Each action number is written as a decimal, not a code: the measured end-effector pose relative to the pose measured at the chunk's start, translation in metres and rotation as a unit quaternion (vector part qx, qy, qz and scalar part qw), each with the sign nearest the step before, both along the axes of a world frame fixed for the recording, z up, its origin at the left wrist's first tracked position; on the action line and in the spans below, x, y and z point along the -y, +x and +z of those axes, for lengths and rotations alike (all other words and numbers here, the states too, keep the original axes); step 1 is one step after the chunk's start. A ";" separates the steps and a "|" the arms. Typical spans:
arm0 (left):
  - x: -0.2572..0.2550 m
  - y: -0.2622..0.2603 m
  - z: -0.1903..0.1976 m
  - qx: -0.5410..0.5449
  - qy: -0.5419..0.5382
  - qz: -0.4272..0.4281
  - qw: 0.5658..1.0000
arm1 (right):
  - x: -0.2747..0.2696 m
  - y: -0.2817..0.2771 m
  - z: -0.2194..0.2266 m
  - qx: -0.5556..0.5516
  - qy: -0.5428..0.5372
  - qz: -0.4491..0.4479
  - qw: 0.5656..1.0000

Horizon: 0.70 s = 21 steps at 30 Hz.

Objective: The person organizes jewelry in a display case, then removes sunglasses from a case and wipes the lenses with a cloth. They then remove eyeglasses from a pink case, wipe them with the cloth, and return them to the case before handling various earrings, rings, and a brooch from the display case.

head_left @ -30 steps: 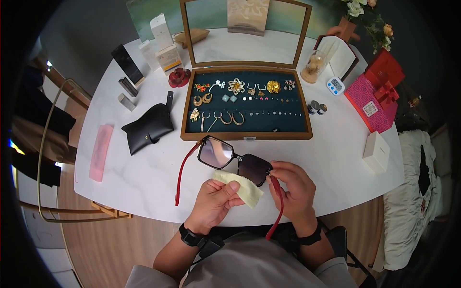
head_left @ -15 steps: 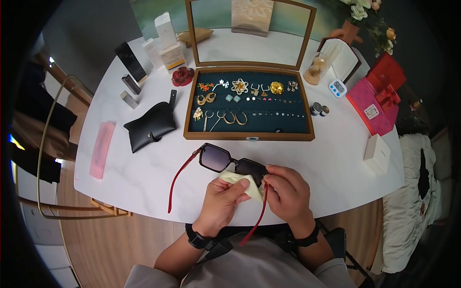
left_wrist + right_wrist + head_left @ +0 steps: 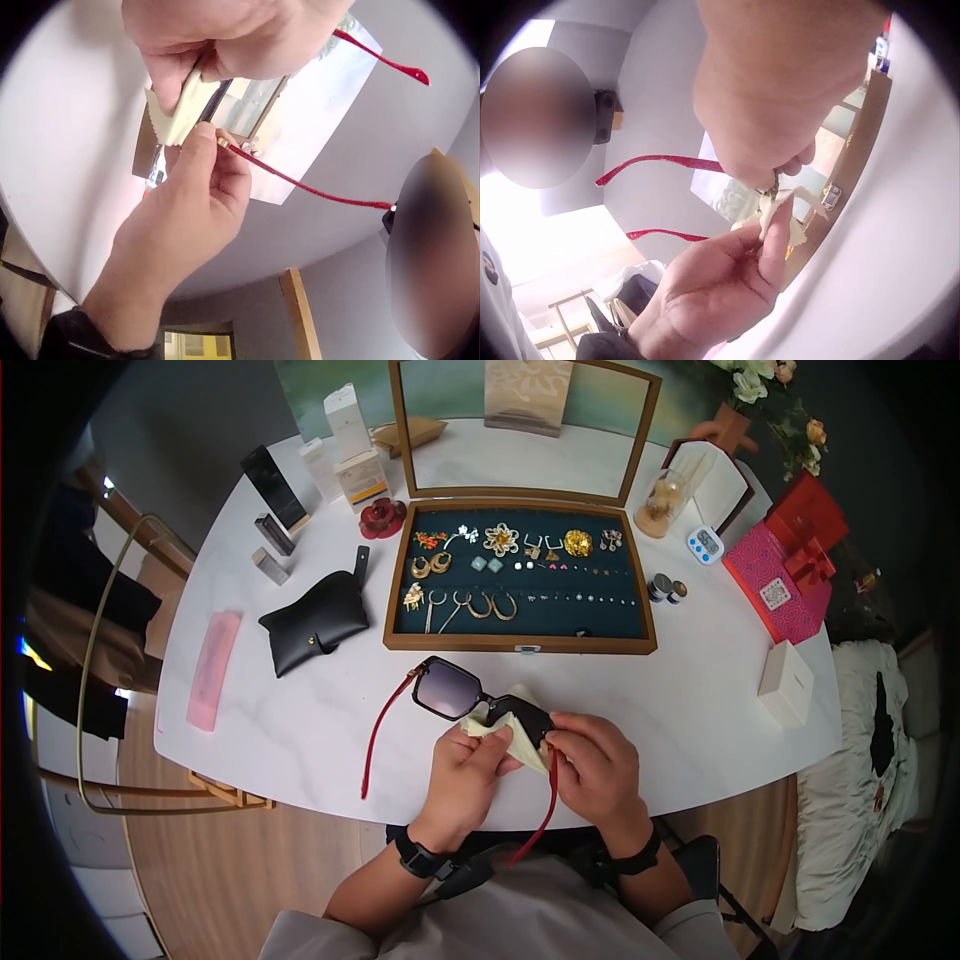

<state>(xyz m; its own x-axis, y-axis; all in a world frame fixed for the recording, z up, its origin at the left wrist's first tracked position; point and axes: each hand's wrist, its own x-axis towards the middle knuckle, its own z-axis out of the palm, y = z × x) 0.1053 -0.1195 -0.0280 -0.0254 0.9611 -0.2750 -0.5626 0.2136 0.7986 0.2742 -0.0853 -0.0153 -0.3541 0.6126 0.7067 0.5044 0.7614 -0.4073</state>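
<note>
Sunglasses [image 3: 447, 689] with dark lenses and red temples are held up over the near part of the table, temples toward the person. My right hand [image 3: 597, 765] pinches them at the hinge corner of the right-hand lens. A pale yellow cleaning cloth [image 3: 522, 738] is folded over that lens, partly hiding it. My left hand [image 3: 464, 775] pinches the cloth around the lens, thumb on the near side. In the left wrist view a red temple [image 3: 300, 184] runs out from the right hand's fingertips. The right wrist view shows the cloth [image 3: 769, 217] between the left thumb and fingers.
An open jewelry box [image 3: 520, 644] with earrings and brooches lies just beyond the sunglasses. A black glasses pouch [image 3: 315, 622] and a pink strip [image 3: 213, 670] lie left. Small boxes stand behind them. A white box [image 3: 786, 685] and a red-pink gift bag [image 3: 780, 575] stand right.
The left hand has brought the cloth from below the right-hand lens up around it, so it now covers both faces. The sunglasses have shifted slightly and tilted.
</note>
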 end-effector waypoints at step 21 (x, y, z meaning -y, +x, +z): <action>-0.005 0.002 0.001 -0.076 0.048 -0.017 0.996 | 0.003 -0.006 0.000 -0.008 0.011 0.013 1.000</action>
<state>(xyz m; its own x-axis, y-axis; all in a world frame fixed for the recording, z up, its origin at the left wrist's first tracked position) 0.1069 -0.1144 -0.0270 -0.0267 0.9838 -0.1775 -0.4269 0.1493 0.8919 0.2686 -0.0880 -0.0157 -0.3590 0.5878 0.7250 0.4778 0.7830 -0.3982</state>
